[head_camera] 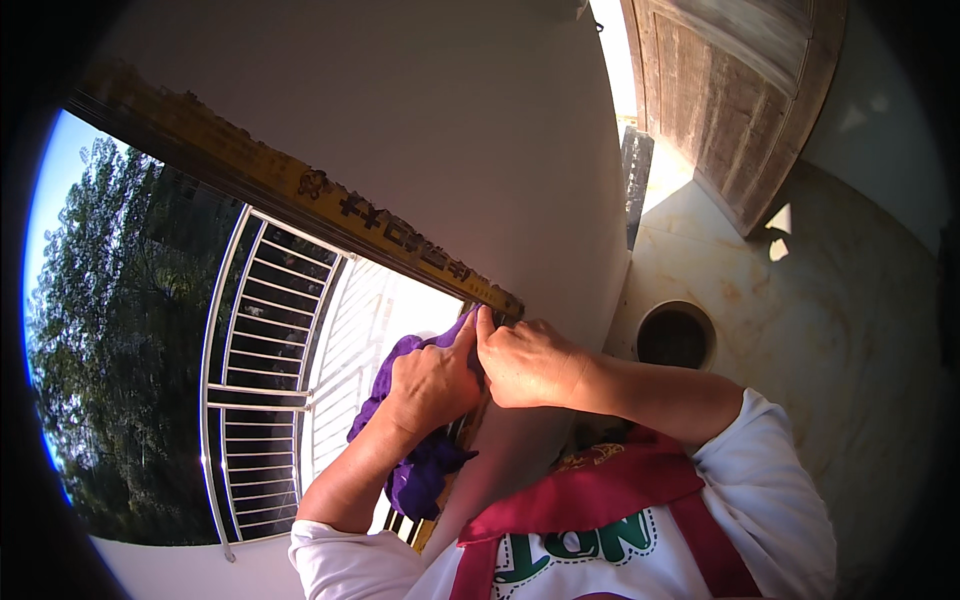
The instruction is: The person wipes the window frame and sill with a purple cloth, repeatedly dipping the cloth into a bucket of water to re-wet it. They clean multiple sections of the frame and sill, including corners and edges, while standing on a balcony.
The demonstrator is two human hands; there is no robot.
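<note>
A purple cloth hangs bunched over the window track, with a loose end lower down. My left hand grips it, index finger stretched towards the corner of the window frame. Close against it, my right hand has its index fingertip on the cloth's upper edge at that corner. Its other fingers curl under, and whether they hold any cloth is hidden. Along the frame runs a strip of torn yellow protective tape bearing writing.
Outside the window stand a white metal railing and leafy trees. A pale wall adjoins the frame. On the right are a weathered wooden door and a round bucket-like container on the marbled floor. I wear a red apron.
</note>
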